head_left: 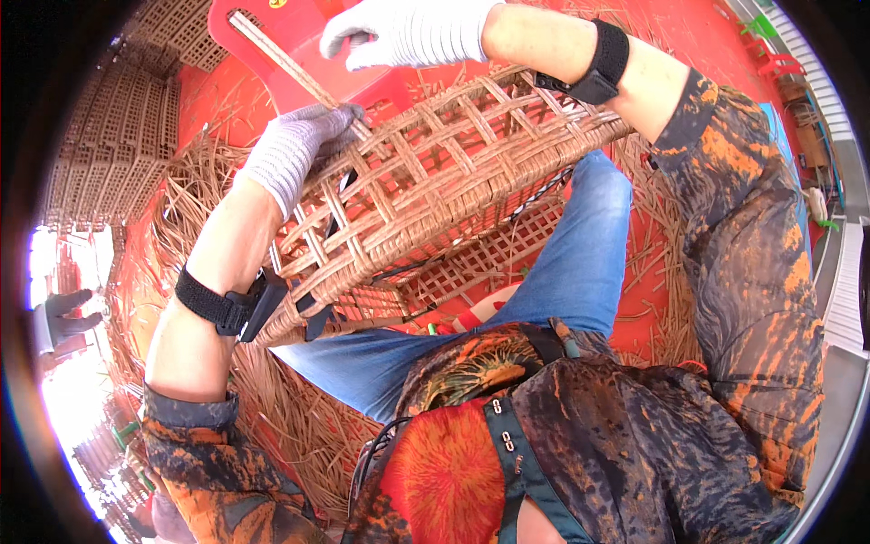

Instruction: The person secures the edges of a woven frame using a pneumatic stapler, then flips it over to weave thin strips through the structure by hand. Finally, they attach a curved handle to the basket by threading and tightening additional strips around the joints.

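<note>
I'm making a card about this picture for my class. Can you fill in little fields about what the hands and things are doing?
place: red floor strewn with straw
left hand: gloved, grips a flat strip at the basket's rim
right hand: gloved, at the basket's far edge
basket: woven cane, open lattice, tilted across the lap
behind it: red stool
under it: woven panel on the floor
wrists: black bands
legs: blue jeans

My left hand and right hand wear white-grey knit gloves. The basket is tan cane in an open lattice weave. My jeans are blue, the stool red, my shirt mottled orange and black.
</note>
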Demonstrator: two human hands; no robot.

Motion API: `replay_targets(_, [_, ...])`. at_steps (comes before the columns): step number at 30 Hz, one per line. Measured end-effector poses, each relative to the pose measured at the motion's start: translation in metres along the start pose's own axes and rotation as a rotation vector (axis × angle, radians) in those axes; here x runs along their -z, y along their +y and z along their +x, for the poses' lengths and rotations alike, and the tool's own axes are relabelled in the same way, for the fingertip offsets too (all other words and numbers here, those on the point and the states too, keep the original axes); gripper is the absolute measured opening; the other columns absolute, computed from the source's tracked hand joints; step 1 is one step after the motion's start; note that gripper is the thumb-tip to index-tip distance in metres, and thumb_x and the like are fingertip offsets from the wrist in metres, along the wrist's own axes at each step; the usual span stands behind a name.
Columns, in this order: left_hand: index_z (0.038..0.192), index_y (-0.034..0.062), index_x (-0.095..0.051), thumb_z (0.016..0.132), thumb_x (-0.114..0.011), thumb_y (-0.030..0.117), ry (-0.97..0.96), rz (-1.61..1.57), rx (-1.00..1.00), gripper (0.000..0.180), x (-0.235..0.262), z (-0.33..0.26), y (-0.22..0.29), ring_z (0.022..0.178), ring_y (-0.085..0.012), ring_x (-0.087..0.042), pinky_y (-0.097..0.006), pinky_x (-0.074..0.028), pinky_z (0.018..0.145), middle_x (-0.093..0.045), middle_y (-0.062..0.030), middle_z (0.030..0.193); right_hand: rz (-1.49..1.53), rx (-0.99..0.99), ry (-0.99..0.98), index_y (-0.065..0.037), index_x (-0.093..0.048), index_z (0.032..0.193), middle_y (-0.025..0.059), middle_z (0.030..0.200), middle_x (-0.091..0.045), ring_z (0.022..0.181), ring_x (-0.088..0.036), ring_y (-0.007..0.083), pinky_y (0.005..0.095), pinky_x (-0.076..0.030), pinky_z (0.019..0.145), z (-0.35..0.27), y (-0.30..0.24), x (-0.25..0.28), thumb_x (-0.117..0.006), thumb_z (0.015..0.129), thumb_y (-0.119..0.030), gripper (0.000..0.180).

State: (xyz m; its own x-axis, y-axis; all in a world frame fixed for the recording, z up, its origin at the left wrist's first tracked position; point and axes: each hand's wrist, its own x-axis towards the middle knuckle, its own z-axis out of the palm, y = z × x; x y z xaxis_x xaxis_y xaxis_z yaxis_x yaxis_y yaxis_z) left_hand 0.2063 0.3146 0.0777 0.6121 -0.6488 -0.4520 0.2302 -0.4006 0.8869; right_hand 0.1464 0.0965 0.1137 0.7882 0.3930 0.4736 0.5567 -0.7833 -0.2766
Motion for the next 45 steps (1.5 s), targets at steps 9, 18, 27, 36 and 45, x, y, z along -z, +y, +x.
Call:
replay_targets(9, [0.118, 0.0002, -0.067, 0.096, -0.065, 0.023, -0.012, -0.004, 0.069, 0.032, 0.009, -0.017, -0.014, 0.086, -0.0139, -0.064, -0.029, -0.051, 0.083, -0.070, -0.0054, 0.097, -0.359, 0.227, -0.279, -0.018, -0.068, 0.111, 0.0078, 0.096, -0.066, 0.090, -0.069, 0.0311, 0.0425, -0.057, 0.075, 0.009, -0.012, -0.041, -0.064, 0.088, -0.021, 0.023])
replay_targets(18, [0.119, 0.0009, -0.066, 0.097, -0.066, 0.029, 0.018, -0.050, 0.005, 0.036, -0.003, -0.033, -0.012, 0.085, -0.0114, -0.063, -0.026, -0.051, 0.084, -0.069, -0.0032, 0.097, -0.440, 0.260, -0.183, -0.017, -0.070, 0.101, 0.0055, 0.096, -0.066, 0.089, -0.069, 0.0284, 0.0432, -0.057, 0.074, 0.005, -0.010, -0.054, -0.064, 0.087, -0.025, 0.017])
replay_targets(27, [0.125, -0.0008, -0.064, 0.093, -0.068, 0.034, -0.184, 0.007, -0.067, 0.047, 0.002, -0.031, -0.007, 0.095, -0.0122, -0.063, -0.028, -0.049, 0.092, -0.069, -0.0049, 0.105, 0.636, -0.768, -0.117, 0.001, -0.065, 0.090, 0.0124, 0.075, -0.069, 0.055, -0.062, 0.0187, 0.0337, -0.053, 0.054, -0.001, -0.012, -0.016, -0.043, 0.099, -0.026, 0.036])
replay_targets(36, [0.115, -0.0027, -0.069, 0.085, -0.077, 0.025, -0.062, 0.555, -0.225, 0.041, -0.015, -0.031, -0.005, 0.090, -0.0144, -0.066, -0.030, -0.052, 0.084, -0.072, -0.0080, 0.102, 0.773, -0.817, -0.065, 0.001, -0.065, 0.089, 0.0107, 0.073, -0.062, 0.053, -0.056, 0.0183, 0.0319, -0.047, 0.048, 0.010, -0.006, -0.020, -0.052, 0.099, -0.028, 0.033])
replay_targets(45, [0.132, -0.0041, -0.058, 0.088, -0.070, 0.019, -0.068, 0.290, -0.085, 0.052, -0.007, -0.023, -0.007, 0.100, -0.0162, -0.065, -0.028, -0.049, 0.094, -0.068, -0.0112, 0.111, 0.742, -0.853, -0.147, -0.001, -0.065, 0.089, 0.0084, 0.068, -0.061, 0.052, -0.055, 0.0167, 0.0311, -0.046, 0.047, 0.016, 0.008, -0.039, -0.052, 0.102, -0.028, 0.033])
